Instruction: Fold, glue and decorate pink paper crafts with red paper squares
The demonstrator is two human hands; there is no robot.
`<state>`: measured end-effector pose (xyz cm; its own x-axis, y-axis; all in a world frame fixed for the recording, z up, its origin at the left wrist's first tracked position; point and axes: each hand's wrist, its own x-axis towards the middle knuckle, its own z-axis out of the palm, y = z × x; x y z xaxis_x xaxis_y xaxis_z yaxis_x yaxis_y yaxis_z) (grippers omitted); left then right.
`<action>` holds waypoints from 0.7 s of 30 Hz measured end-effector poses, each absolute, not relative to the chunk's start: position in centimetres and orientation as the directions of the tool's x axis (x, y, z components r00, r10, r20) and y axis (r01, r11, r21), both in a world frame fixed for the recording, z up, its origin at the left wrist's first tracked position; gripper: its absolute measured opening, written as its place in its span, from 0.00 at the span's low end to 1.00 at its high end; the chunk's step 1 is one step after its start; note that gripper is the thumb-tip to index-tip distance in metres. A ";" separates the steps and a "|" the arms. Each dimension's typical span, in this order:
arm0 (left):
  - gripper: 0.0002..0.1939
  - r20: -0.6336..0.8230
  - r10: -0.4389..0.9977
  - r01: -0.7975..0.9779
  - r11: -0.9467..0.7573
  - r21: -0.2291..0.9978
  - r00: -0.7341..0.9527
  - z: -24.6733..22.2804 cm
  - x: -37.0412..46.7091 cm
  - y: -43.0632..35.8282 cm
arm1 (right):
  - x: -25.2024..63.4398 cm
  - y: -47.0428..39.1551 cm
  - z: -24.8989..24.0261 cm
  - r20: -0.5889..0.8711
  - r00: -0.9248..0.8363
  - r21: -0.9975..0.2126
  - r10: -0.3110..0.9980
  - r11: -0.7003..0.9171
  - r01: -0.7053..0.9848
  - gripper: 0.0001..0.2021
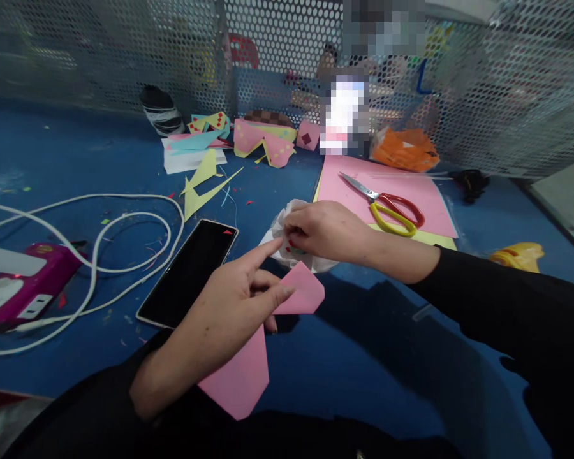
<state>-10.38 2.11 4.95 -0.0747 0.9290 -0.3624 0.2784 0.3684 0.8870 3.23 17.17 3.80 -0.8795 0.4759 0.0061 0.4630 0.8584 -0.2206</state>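
Phone (pixel 189 271) left of what seems bag (pixel 276 226); scissors (pixel 362 186) on paper sheets (pixel 425 194), right; mask (pixel 259 135) behind, before mesh (pixel 277 38).

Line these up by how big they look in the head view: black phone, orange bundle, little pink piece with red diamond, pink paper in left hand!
1. Black phone and pink paper in the left hand: too close to rank; the hand hides some paper.
2. Orange bundle.
3. Little pink piece with red diamond.

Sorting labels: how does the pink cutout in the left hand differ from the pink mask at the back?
The pink cutout looks plain where visible; the pink mask bears yellow dots. The pink cutout is held in the left hand; the pink mask rests on the blue table. Both are pink paper.
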 end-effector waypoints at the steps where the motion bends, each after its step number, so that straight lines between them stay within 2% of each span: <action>1: 0.38 -0.365 0.928 0.273 0.372 0.887 -0.077 5.0 -10.4 2.1 | 3.3 17.3 3.9 0.021 -0.867 -0.281 0.498 0.835 0.473 0.08; 5: 0.37 -0.374 0.925 0.262 0.377 0.889 -0.063 5.0 -10.4 2.2 | 4.1 17.8 5.0 0.051 -0.801 -0.535 0.596 0.694 0.482 0.07; 10: 0.36 -0.332 0.941 0.247 0.338 0.908 -0.067 5.0 -10.4 2.2 | 6.3 17.0 7.1 0.005 -0.727 -0.759 0.687 0.476 0.444 0.05; 16: 0.28 -0.280 0.958 0.240 0.287 0.927 -0.064 5.5 -9.9 2.0 | 9.8 13.0 8.2 0.036 -0.569 -0.902 0.822 0.272 0.336 0.03; 21: 0.19 -0.247 0.968 0.275 0.248 0.929 -0.039 5.6 -8.6 2.2 | 11.2 8.5 7.1 0.036 -0.439 -0.982 0.898 0.113 0.149 0.05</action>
<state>-8.64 2.22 5.57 -0.0389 0.9682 -0.2471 0.2752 0.2480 0.9288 11.20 8.48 7.09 -0.4394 0.8976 0.0363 0.1494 0.1129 -0.9823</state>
